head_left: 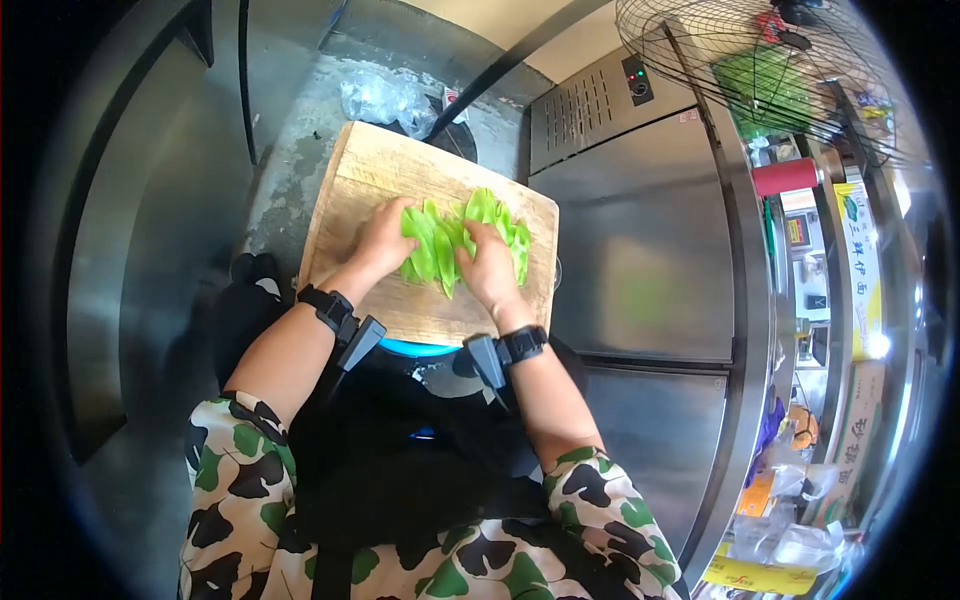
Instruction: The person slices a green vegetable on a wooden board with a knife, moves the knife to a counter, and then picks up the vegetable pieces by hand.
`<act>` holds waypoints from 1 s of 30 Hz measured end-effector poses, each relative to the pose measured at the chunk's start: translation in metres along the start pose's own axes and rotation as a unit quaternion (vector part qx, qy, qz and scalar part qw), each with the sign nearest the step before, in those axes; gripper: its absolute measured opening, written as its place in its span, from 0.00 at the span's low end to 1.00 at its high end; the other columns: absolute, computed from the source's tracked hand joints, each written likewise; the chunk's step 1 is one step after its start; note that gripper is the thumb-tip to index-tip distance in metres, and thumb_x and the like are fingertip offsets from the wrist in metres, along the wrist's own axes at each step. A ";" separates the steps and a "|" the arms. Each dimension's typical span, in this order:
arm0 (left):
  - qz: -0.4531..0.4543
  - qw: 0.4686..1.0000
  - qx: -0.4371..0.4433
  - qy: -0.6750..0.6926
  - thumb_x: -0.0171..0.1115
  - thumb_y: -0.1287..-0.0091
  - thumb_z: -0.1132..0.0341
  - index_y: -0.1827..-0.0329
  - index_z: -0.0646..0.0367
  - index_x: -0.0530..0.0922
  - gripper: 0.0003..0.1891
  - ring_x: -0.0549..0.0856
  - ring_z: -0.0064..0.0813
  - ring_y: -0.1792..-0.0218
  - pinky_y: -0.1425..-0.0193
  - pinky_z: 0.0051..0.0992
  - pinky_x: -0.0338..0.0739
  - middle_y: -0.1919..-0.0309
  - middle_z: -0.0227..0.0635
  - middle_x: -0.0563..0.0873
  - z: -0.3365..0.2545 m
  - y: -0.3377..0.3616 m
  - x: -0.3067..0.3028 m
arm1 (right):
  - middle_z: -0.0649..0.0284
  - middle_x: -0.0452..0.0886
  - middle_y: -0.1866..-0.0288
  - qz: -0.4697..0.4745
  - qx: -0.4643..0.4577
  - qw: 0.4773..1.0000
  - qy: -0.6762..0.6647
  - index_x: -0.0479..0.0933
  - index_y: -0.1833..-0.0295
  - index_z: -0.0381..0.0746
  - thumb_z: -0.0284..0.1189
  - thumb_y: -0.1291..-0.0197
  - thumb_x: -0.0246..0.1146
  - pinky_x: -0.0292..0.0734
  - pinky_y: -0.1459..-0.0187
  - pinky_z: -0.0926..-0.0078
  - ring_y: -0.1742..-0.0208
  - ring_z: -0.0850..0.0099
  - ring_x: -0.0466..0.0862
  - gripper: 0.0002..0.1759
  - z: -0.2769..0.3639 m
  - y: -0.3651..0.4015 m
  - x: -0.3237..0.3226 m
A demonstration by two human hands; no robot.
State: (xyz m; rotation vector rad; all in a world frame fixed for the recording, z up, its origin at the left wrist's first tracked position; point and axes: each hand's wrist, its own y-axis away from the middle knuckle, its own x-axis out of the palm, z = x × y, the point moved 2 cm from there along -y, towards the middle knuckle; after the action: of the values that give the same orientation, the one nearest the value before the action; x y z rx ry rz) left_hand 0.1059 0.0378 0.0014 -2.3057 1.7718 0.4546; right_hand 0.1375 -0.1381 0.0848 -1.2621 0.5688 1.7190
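Bright green leaves (pixel 445 245) lie in a row across a wooden cutting board (pixel 385 310). My left hand (pixel 383 238) presses against the left end of the row, its fingers bent around the leaf edges. On the right part of the row rests my right hand (pixel 487 265), with its fingers bent over the leaves and its fingertips partly hidden among them. Both wrists wear black straps with grey devices. Below the board's near edge, a blue rim (pixel 415 349) shows.
Stainless steel cabinet doors (pixel 640 240) stand close on the right. Beyond them are shelves with a red cylinder (pixel 785 177), packages and a wire fan guard (pixel 760 70). Clear plastic bags (pixel 385 100) lie on the floor past the board, beside a dark metal bar (pixel 500 70).
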 end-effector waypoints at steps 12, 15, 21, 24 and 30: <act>0.158 0.933 -0.099 0.308 0.66 0.35 0.79 0.34 0.57 0.70 0.26 0.84 0.22 0.62 0.62 0.22 0.81 0.62 0.34 0.83 -0.020 0.020 -0.005 | 0.49 0.82 0.58 0.006 0.097 0.983 -0.157 0.76 0.42 0.33 0.26 0.45 0.72 0.80 0.61 0.63 0.66 0.60 0.82 0.24 0.045 0.045 0.007; 0.156 0.928 -0.103 0.323 0.67 0.35 0.77 0.36 0.56 0.71 0.25 0.82 0.19 0.66 0.63 0.21 0.79 0.65 0.31 0.82 -0.019 0.020 0.001 | 0.49 0.83 0.60 0.013 0.102 0.987 -0.122 0.77 0.42 0.33 0.27 0.45 0.71 0.80 0.62 0.62 0.68 0.59 0.83 0.25 0.036 0.040 0.010; 0.128 0.962 -0.076 0.231 0.67 0.35 0.77 0.37 0.57 0.74 0.22 0.82 0.17 0.66 0.63 0.20 0.78 0.64 0.30 0.82 -0.020 0.009 -0.002 | 0.59 0.83 0.73 -0.016 0.149 0.979 -0.139 0.80 0.44 0.32 0.27 0.46 0.69 0.79 0.67 0.72 0.72 0.73 0.82 0.22 0.001 0.045 0.019; 0.144 0.979 -0.047 0.137 0.66 0.37 0.78 0.37 0.58 0.75 0.23 0.84 0.25 0.65 0.60 0.25 0.80 0.64 0.33 0.83 -0.013 0.004 0.002 | 0.65 0.82 0.67 0.008 0.224 0.924 -0.310 0.77 0.44 0.33 0.21 0.38 0.64 0.77 0.68 0.78 0.72 0.77 0.80 0.17 -0.022 0.053 0.026; 0.024 0.993 0.066 -0.090 0.69 0.42 0.75 0.40 0.53 0.80 0.24 0.82 0.49 0.43 0.37 0.39 0.77 0.43 0.49 0.79 -0.022 0.014 -0.011 | 0.67 0.80 0.64 -0.067 0.231 0.851 -0.467 0.76 0.44 0.34 0.19 0.36 0.63 0.76 0.67 0.81 0.70 0.79 0.79 0.14 -0.014 0.045 0.007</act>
State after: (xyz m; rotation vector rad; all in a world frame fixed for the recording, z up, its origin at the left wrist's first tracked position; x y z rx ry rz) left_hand 0.0925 0.0363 0.0259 -2.0681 1.7187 0.5185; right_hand 0.1052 -0.1677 0.0668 -0.0487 0.2546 1.6935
